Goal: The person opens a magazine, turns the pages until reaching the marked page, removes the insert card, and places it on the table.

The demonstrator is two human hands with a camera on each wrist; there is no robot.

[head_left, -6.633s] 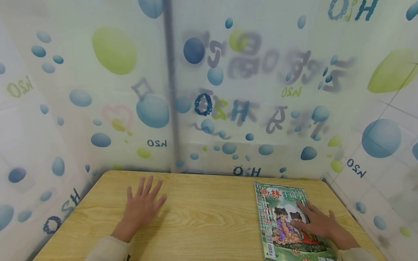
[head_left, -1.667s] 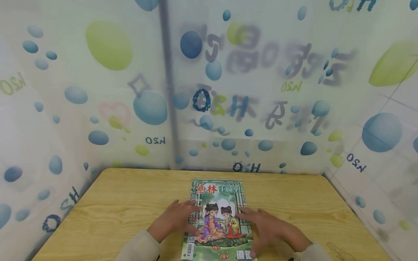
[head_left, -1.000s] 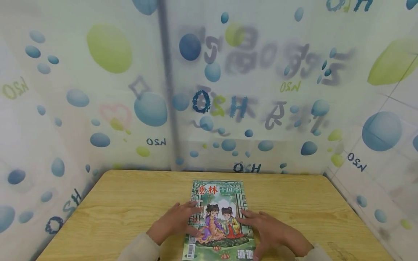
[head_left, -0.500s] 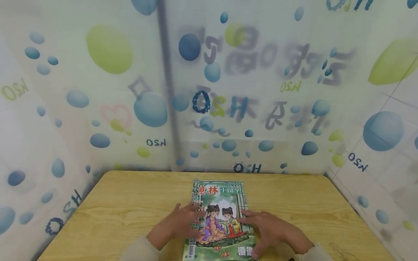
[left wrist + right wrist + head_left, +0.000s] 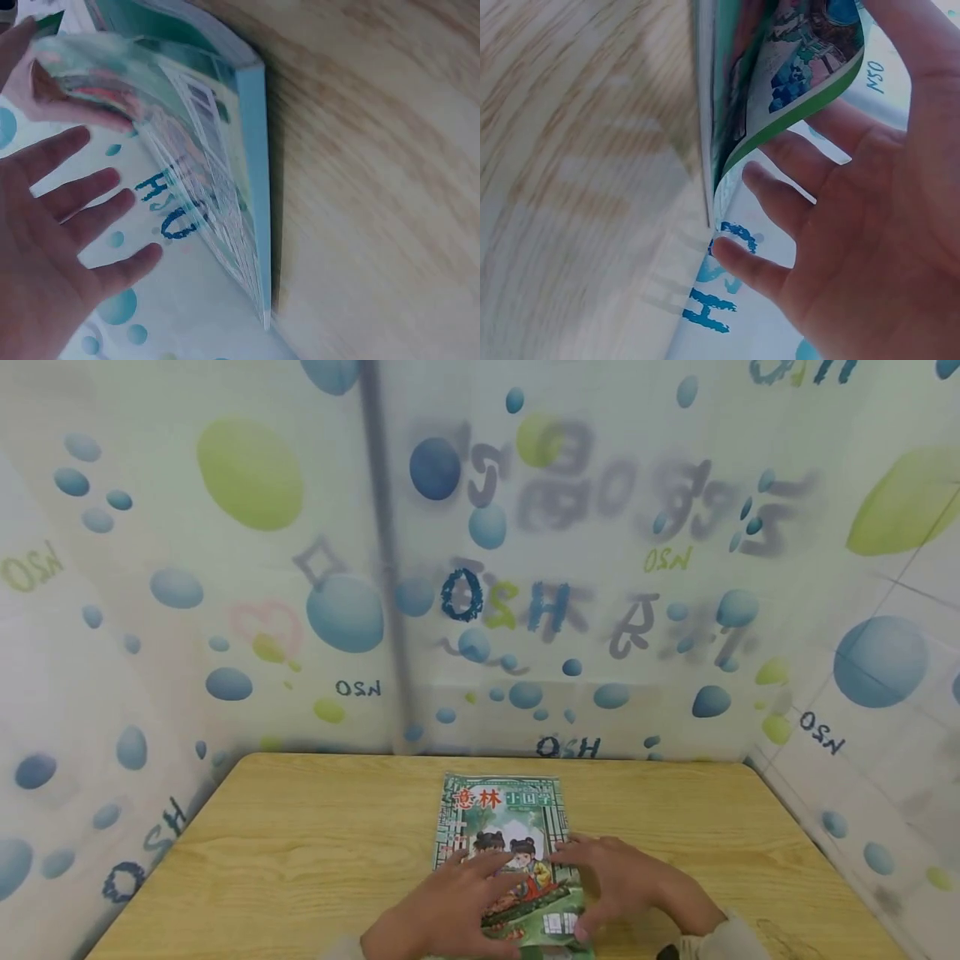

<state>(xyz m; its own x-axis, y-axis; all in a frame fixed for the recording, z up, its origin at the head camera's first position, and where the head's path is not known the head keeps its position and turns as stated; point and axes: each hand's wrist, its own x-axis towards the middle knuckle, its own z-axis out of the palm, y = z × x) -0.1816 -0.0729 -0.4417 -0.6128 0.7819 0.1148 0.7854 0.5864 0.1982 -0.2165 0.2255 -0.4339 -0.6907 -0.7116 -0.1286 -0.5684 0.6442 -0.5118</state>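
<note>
A green magazine [image 5: 517, 802] with a drawing of two figures on its cover lies face up at the middle of the wooden table. Its front cover [image 5: 172, 120] is bent up at the lower right, so an inside page [image 5: 802, 67] shows in the right wrist view. My right hand [image 5: 630, 881] pinches the cover's right edge between thumb and fingers. Over the lower left of the cover hovers or rests my left hand [image 5: 457, 902], fingers spread and fairly straight; whether they touch the cover, I cannot tell. The spine [image 5: 257, 187] faces the left wrist camera.
The wooden table [image 5: 300, 827] reaches back to a pale wall sheet [image 5: 337, 552] printed with blue and green bubbles and "H2O". The same sheeting rises along the left and right table edges. Beige sleeves [image 5: 723, 939] cover the forearms.
The magazine moved from the table's right side to the middle. My left hand has just shifted right, from its left edge over the cover. The cover now bends up at my right hand.
</note>
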